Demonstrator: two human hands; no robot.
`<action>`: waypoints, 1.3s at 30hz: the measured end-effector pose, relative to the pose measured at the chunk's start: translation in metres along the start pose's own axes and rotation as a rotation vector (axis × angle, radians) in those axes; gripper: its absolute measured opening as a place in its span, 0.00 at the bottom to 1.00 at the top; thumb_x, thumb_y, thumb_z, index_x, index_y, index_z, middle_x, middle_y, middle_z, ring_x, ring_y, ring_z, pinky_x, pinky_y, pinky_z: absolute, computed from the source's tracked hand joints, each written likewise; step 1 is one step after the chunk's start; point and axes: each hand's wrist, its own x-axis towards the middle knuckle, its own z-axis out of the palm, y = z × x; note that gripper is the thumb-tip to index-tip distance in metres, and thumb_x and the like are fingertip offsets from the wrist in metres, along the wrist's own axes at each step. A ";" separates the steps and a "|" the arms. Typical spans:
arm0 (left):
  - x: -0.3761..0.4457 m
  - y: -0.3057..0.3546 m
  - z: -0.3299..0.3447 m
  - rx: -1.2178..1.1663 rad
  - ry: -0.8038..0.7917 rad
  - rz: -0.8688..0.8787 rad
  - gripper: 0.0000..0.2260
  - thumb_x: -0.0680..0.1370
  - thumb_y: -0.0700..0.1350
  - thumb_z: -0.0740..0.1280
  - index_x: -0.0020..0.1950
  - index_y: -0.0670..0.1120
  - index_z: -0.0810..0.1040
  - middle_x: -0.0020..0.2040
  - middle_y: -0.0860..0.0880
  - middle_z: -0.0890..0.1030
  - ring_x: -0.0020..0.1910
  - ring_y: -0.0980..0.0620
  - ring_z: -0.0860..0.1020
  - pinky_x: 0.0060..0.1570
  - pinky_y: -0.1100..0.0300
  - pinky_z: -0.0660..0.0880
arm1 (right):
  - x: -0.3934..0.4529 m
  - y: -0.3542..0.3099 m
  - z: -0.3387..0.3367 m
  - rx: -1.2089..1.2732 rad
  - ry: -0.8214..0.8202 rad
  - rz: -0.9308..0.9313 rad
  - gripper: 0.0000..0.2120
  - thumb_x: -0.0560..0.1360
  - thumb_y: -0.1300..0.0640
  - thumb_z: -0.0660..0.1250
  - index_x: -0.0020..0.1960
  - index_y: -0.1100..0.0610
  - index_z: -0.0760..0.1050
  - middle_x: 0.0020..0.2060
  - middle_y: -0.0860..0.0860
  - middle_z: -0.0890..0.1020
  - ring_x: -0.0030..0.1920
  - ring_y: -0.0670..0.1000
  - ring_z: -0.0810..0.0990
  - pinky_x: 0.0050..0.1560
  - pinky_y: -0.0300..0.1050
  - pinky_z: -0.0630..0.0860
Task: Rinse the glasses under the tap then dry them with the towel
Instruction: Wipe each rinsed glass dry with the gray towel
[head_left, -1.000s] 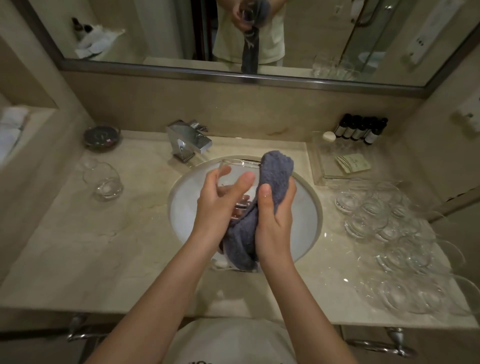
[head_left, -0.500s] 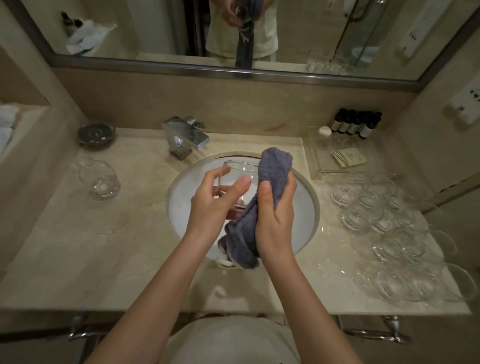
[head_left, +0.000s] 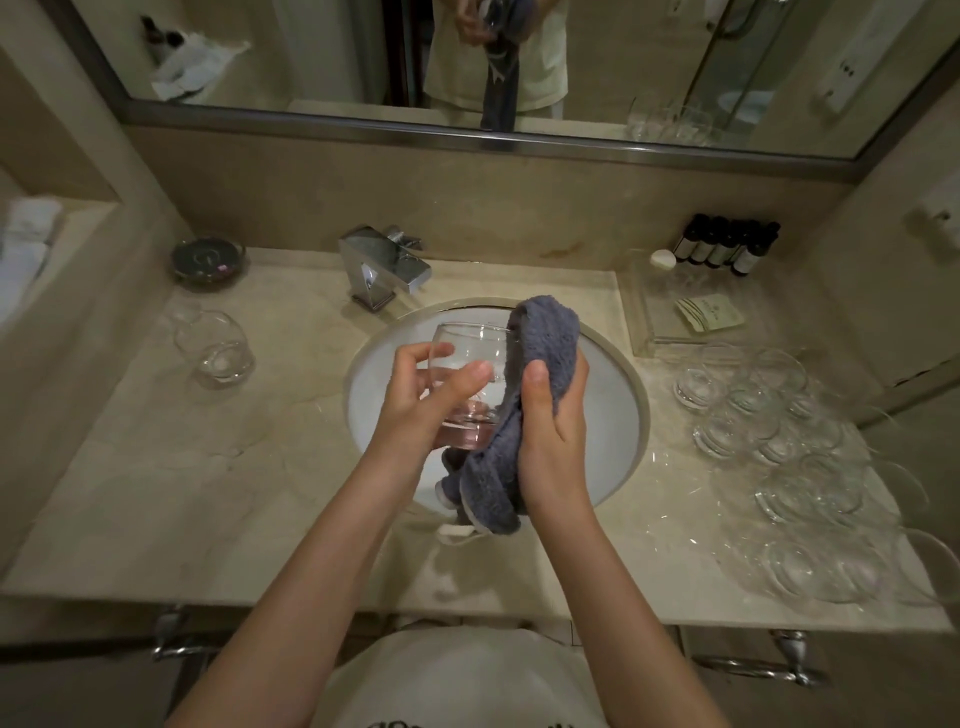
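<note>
Over the white sink (head_left: 613, 415), my left hand (head_left: 421, 400) grips a clear round glass (head_left: 470, 351) by its side, mouth pointing away from me. My right hand (head_left: 553, 436) holds a grey-blue towel (head_left: 545, 338) wrapped against the glass's right side and rim; the towel's tail hangs down below my hands. The chrome tap (head_left: 384, 267) stands behind the sink with no water visible. Several clear glasses (head_left: 779, 436) crowd the counter on the right. One glass (head_left: 218, 348) stands alone on the left counter.
A dark soap dish (head_left: 208, 257) sits at the back left. At the back right stand small dark bottles (head_left: 727, 247) and a clear tray (head_left: 670, 317) with a sachet. A mirror runs along the wall. Folded white towels (head_left: 26, 239) lie on the left ledge.
Both hands stay over the sink with the glass and towel. The towel has shifted slightly against the glass's right side, and the view has moved a little.
</note>
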 end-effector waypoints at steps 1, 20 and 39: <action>0.001 0.002 -0.002 -0.022 -0.011 -0.014 0.27 0.63 0.52 0.77 0.59 0.49 0.73 0.48 0.49 0.78 0.33 0.59 0.80 0.29 0.64 0.75 | 0.000 0.000 0.001 0.014 0.007 0.009 0.22 0.81 0.48 0.55 0.73 0.49 0.60 0.59 0.42 0.76 0.56 0.34 0.75 0.53 0.27 0.72; 0.021 0.013 -0.026 -0.126 0.061 -0.287 0.19 0.75 0.63 0.63 0.50 0.49 0.80 0.43 0.49 0.80 0.33 0.52 0.77 0.30 0.60 0.73 | 0.012 -0.010 -0.018 -0.262 -0.252 -0.249 0.16 0.71 0.54 0.70 0.55 0.41 0.71 0.48 0.32 0.79 0.50 0.38 0.80 0.50 0.33 0.73; 0.049 0.028 -0.029 0.621 0.112 0.020 0.14 0.76 0.55 0.69 0.35 0.48 0.77 0.28 0.56 0.77 0.30 0.54 0.74 0.23 0.65 0.66 | 0.012 0.007 0.014 -0.491 -0.575 -0.021 0.31 0.66 0.41 0.72 0.67 0.46 0.71 0.53 0.41 0.82 0.56 0.43 0.79 0.55 0.39 0.73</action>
